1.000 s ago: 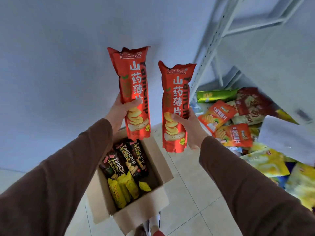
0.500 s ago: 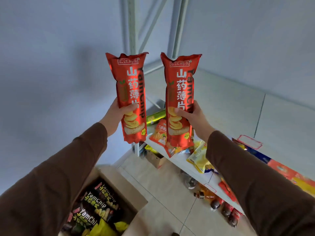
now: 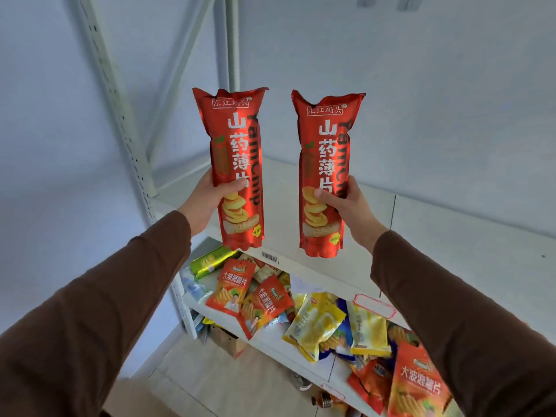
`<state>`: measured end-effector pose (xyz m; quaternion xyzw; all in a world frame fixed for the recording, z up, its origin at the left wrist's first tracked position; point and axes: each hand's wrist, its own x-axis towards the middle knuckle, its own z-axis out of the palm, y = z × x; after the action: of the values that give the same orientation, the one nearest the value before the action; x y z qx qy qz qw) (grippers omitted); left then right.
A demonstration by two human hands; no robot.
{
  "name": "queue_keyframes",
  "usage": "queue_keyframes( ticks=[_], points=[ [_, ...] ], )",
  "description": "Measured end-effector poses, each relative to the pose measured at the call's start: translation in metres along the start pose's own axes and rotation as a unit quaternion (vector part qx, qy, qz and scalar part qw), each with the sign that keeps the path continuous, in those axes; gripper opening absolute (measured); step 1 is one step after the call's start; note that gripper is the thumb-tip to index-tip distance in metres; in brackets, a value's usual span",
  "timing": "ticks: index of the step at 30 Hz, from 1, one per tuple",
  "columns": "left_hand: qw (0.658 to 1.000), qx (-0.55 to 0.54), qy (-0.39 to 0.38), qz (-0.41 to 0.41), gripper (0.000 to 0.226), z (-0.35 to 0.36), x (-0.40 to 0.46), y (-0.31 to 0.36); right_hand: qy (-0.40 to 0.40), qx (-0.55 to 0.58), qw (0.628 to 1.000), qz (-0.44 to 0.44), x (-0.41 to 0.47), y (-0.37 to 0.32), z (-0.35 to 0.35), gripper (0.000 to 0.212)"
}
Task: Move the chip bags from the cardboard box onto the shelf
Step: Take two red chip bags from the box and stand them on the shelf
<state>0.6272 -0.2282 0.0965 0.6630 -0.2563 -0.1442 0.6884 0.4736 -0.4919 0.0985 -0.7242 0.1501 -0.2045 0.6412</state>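
White shelf (image 3: pixel 421 236) with a bare upper board, lower board (image 3: pixel 270 341) crowded with mixed snack packs (image 3: pixel 319 323) (cardboard box not clearly in view). Left hand (image 3: pixel 207 203) has its fingers wrapped round one upright red chip bag (image 3: pixel 237 164), right hand (image 3: pixel 349 206) grips a second red bag (image 3: pixel 326 173), both held in the air just over the upper board's front edge. Step looks like carry-to-shelf nearly done; next probably reach in, set both bags down on the bare board, let go
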Motion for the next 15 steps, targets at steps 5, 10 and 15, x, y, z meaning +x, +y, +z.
queue_keyframes(
  ticks=[5, 10, 15],
  points=[
    [1.0, 0.0, 0.012, -0.005, 0.068, 0.029, 0.065, -0.004, 0.006, 0.0, 1.0, 0.001, 0.057, 0.002, -0.032, 0.073],
    [1.0, 0.004, -0.009, -0.006, 0.061, 0.045, 0.117, -0.012, 0.016, -0.006, 1.0, 0.009, 0.106, 0.009, -0.044, 0.069],
    [0.999, 0.01, -0.036, -0.007, 0.063, 0.041, 0.181, -0.024, 0.03, -0.042, 0.999, 0.006, 0.157, 0.016, -0.043, 0.073]
  ],
)
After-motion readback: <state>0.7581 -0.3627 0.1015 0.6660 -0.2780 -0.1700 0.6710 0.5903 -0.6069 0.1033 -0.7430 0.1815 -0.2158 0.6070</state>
